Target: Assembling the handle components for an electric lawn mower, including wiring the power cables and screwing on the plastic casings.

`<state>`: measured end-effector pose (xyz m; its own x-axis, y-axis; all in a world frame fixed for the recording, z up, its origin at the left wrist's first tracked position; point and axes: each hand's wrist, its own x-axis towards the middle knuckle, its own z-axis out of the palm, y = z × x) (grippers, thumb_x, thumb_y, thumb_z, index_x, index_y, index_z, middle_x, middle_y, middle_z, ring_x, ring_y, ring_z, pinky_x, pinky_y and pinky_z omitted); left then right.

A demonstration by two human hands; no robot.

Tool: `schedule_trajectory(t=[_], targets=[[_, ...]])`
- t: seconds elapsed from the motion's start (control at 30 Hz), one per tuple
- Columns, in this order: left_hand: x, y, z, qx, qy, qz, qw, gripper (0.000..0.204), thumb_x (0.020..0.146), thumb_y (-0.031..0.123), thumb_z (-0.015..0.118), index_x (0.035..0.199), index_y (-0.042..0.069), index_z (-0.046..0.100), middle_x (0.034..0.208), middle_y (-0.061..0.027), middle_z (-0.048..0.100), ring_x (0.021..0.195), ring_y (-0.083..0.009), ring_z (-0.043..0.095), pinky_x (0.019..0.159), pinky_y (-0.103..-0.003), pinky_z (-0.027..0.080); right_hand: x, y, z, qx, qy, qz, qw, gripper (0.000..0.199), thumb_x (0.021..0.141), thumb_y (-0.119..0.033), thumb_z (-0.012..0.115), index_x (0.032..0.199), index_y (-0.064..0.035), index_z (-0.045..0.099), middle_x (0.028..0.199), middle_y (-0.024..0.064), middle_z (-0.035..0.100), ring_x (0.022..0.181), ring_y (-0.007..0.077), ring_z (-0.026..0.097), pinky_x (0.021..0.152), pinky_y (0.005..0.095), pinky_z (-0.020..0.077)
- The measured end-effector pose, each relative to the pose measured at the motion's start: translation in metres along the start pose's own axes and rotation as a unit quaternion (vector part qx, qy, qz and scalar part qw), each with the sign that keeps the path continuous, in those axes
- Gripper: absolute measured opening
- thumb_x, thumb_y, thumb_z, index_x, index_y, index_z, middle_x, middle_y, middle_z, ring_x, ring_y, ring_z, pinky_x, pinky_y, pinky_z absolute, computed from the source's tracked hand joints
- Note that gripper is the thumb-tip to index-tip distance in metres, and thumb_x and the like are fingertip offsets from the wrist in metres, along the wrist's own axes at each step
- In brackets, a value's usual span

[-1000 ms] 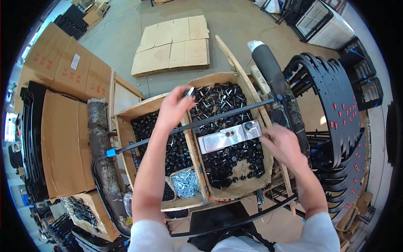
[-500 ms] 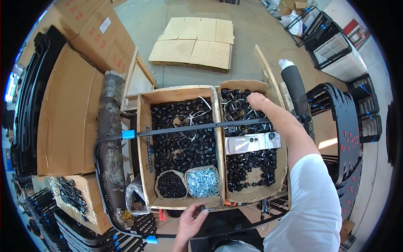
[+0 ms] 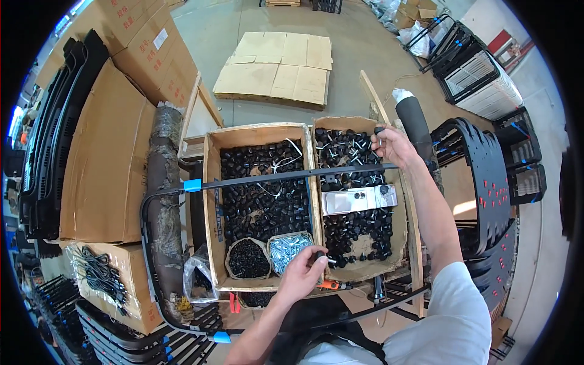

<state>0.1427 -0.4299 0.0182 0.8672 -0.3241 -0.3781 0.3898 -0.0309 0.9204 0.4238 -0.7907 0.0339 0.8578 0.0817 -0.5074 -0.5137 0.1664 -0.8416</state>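
Note:
My left hand (image 3: 300, 275) pinches a black knob with a metal stud (image 3: 320, 255) above the front edge of the wooden bin (image 3: 210, 243). Over the far right corner of the cardboard tray (image 3: 398, 231), my right hand (image 3: 392, 148) is closed on another black stud knob (image 3: 379, 130). Loose knobs of the same kind (image 3: 340, 149) fill that tray, many with their studs showing. A black tubular frame (image 3: 261, 180) with blue tape on it lies across both containers, between my hands.
Black caps (image 3: 261, 207) fill the wooden bin, with a bag of silver pins (image 3: 289, 252) and a bag of small black parts (image 3: 248, 260). A white plate (image 3: 359, 200) spans the tray. An orange-handled tool (image 3: 331, 285) lies in front. Stacked cartons (image 3: 137, 48) stand left.
My left hand has risen and moved right, the knob still in its fingers. The right hand has lifted from the pile and shifted right, a knob now showing in its fingers.

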Motion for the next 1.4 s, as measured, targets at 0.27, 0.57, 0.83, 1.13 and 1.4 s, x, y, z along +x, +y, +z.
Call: schedule_trajectory(t=[0.27,0.57,0.83,1.13,1.4], targets=[[-0.049,-0.017,0.002,0.023,-0.064,0.017,0.998,0.033,0.108,0.023,0.061,0.138,0.009,0.064,0.112,-0.0084,0.069,0.097,-0.016,0.067,0.087,-0.032,0.056,-0.052,0.028,0.105,-0.23,-0.047,-0.186,0.954,0.037,0.088,-0.005,0.077,0.121,-0.0025,0.062,0.105,0.0023,0.065,0.094,0.0114,0.063,0.089,0.0263,0.051],[-0.113,-0.025,-0.061,0.149,-0.051,0.085,0.984,0.041,0.108,0.025,0.054,0.145,0.006,0.059,0.139,-0.0208,0.064,0.132,-0.0346,0.06,0.114,-0.041,0.045,-0.051,0.041,0.18,-0.393,-0.023,-0.128,0.91,0.039,0.087,-0.003,0.068,0.126,-0.0021,0.068,0.114,0.0109,0.06,0.082,0.0174,0.068,0.073,0.0333,0.0583],[-0.142,-0.052,-0.109,0.086,-0.007,-0.023,0.996,0.038,0.103,0.022,0.067,0.136,0.006,0.06,0.112,-0.0137,0.069,0.09,-0.0217,0.068,0.082,-0.037,0.056,-0.05,0.048,0.201,-0.64,-0.035,-0.318,0.698,0.033,0.088,-0.007,0.066,0.12,-0.0017,0.068,0.12,0.0205,0.064,0.114,0.0384,0.065,0.101,0.0469,0.0528],[-0.166,-0.032,-0.122,0.077,-0.018,-0.012,0.997,0.038,0.102,0.019,0.067,0.138,0.005,0.062,0.13,-0.0148,0.068,0.106,-0.0244,0.072,0.093,-0.038,0.057,-0.058,0.033,0.236,-0.77,0.052,-0.217,0.598,0.041,0.098,-0.043,0.063,0.11,-0.0054,0.073,0.1,0.0199,0.076,0.101,0.0393,0.073,0.089,0.0515,0.0573],[-0.18,-0.044,-0.095,0.122,-0.014,0.039,0.992,0.04,0.1,0.015,0.067,0.14,0.007,0.063,0.137,-0.0151,0.066,0.124,-0.0276,0.065,0.102,-0.039,0.054,-0.054,0.033,0.221,-0.769,0.017,-0.139,0.624,0.049,0.099,-0.045,0.058,0.098,0.0021,0.074,0.102,0.028,0.075,0.1,0.0428,0.073,0.091,0.0524,0.0579]])
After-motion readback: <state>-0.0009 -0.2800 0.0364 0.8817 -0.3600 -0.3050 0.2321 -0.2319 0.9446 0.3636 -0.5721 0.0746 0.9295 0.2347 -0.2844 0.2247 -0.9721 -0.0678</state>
